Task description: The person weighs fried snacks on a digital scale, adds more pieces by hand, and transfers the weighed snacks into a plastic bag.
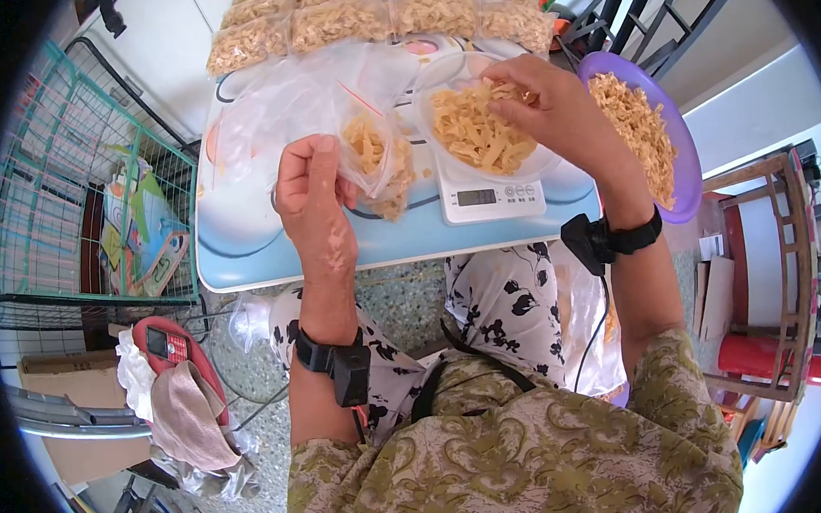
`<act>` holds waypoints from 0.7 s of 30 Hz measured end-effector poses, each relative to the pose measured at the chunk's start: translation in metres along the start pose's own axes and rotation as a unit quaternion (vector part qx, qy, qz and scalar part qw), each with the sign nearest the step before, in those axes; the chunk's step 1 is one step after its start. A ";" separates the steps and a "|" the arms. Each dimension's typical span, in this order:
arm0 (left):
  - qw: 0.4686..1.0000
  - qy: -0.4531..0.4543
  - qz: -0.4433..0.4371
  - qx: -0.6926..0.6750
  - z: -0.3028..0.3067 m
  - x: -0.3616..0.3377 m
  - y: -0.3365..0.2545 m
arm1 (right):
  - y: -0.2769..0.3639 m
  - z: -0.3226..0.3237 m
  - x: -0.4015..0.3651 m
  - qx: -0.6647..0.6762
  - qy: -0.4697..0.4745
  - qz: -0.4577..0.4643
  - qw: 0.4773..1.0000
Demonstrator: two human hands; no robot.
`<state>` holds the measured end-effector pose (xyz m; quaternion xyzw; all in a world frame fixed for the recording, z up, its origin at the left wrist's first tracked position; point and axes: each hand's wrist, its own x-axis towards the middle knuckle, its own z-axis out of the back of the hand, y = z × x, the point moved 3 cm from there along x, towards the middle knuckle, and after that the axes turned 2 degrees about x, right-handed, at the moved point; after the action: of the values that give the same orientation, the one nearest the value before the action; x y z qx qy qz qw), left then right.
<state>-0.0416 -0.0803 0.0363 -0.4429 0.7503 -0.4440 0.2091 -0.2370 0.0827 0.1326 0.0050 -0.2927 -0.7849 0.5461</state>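
My left hand (pixel 313 201) is closed on the rim of a clear zip bag (pixel 362 177), which has a red line along its mouth. Pale yellow dried strips (pixel 364 140) fill part of the bag, and its mouth faces the bowl. To the right, a clear plastic bowl (pixel 554 163) rests on a white kitchen scale (pixel 496 211) and contains more of the strips (pixel 478 137). My right hand (pixel 546 101) reaches over the bowl's upper right side, its thumb and fingers pinched around some strips. The digits on the scale's display are too small to read.
Filled bags of strips (pixel 343 23) stand in rows at the table's far edge. Loose clear bags (pixel 273 106) lie on the left of the table (pixel 243 256). A purple basin (pixel 688 149) of dried pieces stands at right; a green wire cage (pixel 82 181) at left.
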 end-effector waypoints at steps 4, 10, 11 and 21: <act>1.000 -0.004 0.001 0.010 0.000 0.000 -0.001 | 0.002 0.010 -0.002 -0.007 0.009 0.029 1.000; 1.000 -0.006 0.004 0.002 0.001 0.000 0.001 | 0.019 0.009 -0.008 -0.069 0.035 0.027 0.997; 1.000 -0.006 0.006 -0.004 0.001 0.001 0.002 | 0.019 0.007 -0.008 -0.084 0.023 0.036 0.996; 1.000 -0.001 0.006 -0.009 0.003 0.001 0.001 | 0.012 -0.008 0.001 -0.077 -0.013 0.049 0.996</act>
<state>-0.0405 -0.0826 0.0343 -0.4409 0.7568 -0.4350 0.2087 -0.2247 0.0753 0.1322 -0.0615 -0.2383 -0.7775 0.5787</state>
